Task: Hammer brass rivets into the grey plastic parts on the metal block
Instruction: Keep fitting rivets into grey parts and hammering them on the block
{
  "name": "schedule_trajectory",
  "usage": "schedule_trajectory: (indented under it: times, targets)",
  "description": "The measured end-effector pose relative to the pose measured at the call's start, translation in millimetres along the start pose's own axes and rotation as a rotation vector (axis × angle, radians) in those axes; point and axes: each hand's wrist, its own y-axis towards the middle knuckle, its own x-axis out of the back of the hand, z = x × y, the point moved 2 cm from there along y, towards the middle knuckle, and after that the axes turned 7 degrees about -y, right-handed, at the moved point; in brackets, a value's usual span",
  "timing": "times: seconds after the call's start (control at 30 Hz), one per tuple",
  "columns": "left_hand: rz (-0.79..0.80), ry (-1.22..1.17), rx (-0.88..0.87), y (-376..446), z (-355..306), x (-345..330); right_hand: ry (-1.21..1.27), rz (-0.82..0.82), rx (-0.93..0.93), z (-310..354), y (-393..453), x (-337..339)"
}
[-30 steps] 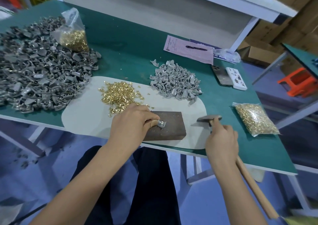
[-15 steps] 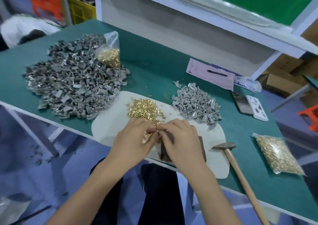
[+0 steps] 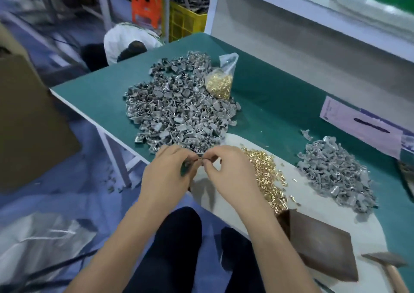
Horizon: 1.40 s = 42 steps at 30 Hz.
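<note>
A: Two hands are up off the table together; the left hand [image 3: 167, 176] and right hand [image 3: 226, 169] each pinch at something small and grey between their fingertips, most likely one grey plastic part [image 3: 200, 158], though it is too blurred to tell whether a rivet is in it.

B: So what has changed?

A: A second ago the right hand gripped the hammer beside the block and the left steadied a part on it. Now the hammer [image 3: 388, 268] lies alone at the table's edge, the metal block [image 3: 322, 250] is bare, and both hands have moved left, near the big heap.

B: Meaning?

A: Probably one part is finished and is being checked or carried to the pile, or the next is being fitted. Striking is paused either way.

B: And the counts?

A: One hammer, one block. Two heaps of grey parts: the large heap [image 3: 179, 113] far left, the smaller heap [image 3: 336, 171] to the right. One loose pile of brass rivets [image 3: 266, 178] on the pale mat [image 3: 313, 207], and one bag of rivets [image 3: 220, 83] resting against the large heap. A pink paper [image 3: 363, 129] lies farther back.
</note>
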Motion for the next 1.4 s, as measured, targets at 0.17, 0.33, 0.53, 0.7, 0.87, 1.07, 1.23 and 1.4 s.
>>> schedule_trajectory:
  times: [0.17, 0.33, 0.53, 0.7, 0.87, 1.07, 1.23, 1.4]
  targets:
    - [-0.050, 0.041, 0.051, 22.3, 16.5, 5.3, 0.063, -0.020, -0.060, 10.0, 29.7, -11.8]
    - [-0.003, 0.063, 0.097, 31.4, 26.4, 1.9, 0.025, -0.005, -0.101, 11.0, 44.8, -23.9]
    - [-0.053, 0.036, 0.056, 17.8, 13.0, -0.8, 0.089, -0.030, -0.068, 3.1, 38.7, -20.9]
    - [0.095, -0.129, -0.047, 3.2, -17.0, -23.6, -0.011, -0.103, -0.237, -39.6, 2.4, 7.6]
    - [0.296, -0.121, -0.103, -11.6, -45.0, -62.3, -0.337, 0.163, -0.472, -86.6, -56.3, 32.0]
    - [0.321, -0.072, -0.153, -20.9, -65.7, -83.1, -0.209, 0.106, -0.474, -97.7, -79.9, 31.8]
    - [0.324, -0.070, -0.120, -20.1, -66.4, -88.1, -0.118, 0.026, -0.484, -100.5, -72.2, 28.8]
    - [0.286, -0.084, -0.122, -19.3, -71.5, -90.1, -0.179, 0.004, -0.501, -103.1, -71.8, 39.3]
